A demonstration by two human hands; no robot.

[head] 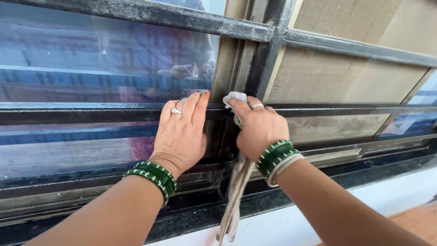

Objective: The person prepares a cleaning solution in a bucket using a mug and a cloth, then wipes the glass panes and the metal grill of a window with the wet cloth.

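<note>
Cloth (237,104) sits bunched in my right hand (257,130), pressed on the grille bar (91,111) by the frame; my left hand (182,134) lies flat and open on the glass. Its loose tail could snag the sill, or my fingers scrape the gritty bar.

My left hand (182,132) wears a silver ring (176,110) and orange-tinted nails; green bangles (154,177) circle that wrist. My right hand (257,127) holds an off-white, greyish cloth (236,182), with green bangles and one white bangle (277,159) on its wrist. The window bars (114,113) are dusty black. The glass (91,64) reflects blue and pink. The mesh screen (327,73) is beige, and the sill (400,191) is white.
</note>
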